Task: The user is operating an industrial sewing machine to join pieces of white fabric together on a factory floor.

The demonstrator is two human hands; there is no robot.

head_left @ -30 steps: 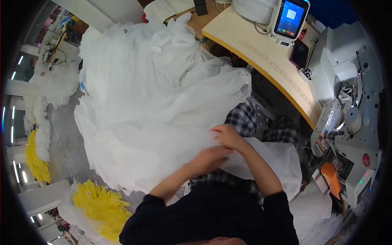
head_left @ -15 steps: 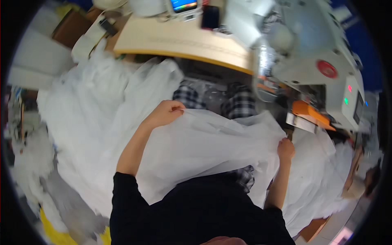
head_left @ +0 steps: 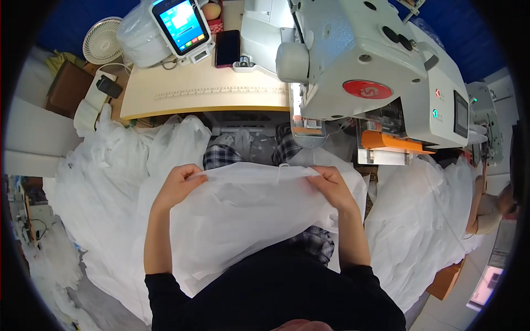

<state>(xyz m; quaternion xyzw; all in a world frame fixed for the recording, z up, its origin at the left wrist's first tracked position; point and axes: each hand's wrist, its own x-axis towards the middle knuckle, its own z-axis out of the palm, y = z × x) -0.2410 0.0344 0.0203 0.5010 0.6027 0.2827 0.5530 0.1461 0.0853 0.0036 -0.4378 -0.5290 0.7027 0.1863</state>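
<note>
Sheer white fabric [head_left: 248, 204] hangs across my lap, its upper edge stretched nearly straight between my hands. My left hand [head_left: 181, 186] pinches that edge at one end, fingers closed over the cloth. At the other end my right hand [head_left: 329, 185] grips the same edge between thumb and fingers. A small light loop or tag stands up from the edge, nearer the right hand. Beyond the cloth are my knees in dark checked trousers [head_left: 222, 155], below the sewing table [head_left: 210, 83].
A large white sewing machine [head_left: 331, 49] with an orange guard [head_left: 389, 142] stands at the right. On the table are a control screen [head_left: 181, 26] and a phone [head_left: 227, 48]. Heaps of white fabric lie left [head_left: 105, 176] and right [head_left: 419, 220]. Another person's arm [head_left: 479, 207] shows far right.
My right hand has come inward and up along the fabric, and my left hand has shifted left and down. The edge between them is now straighter. The view has turned, sharpening the table and machine.
</note>
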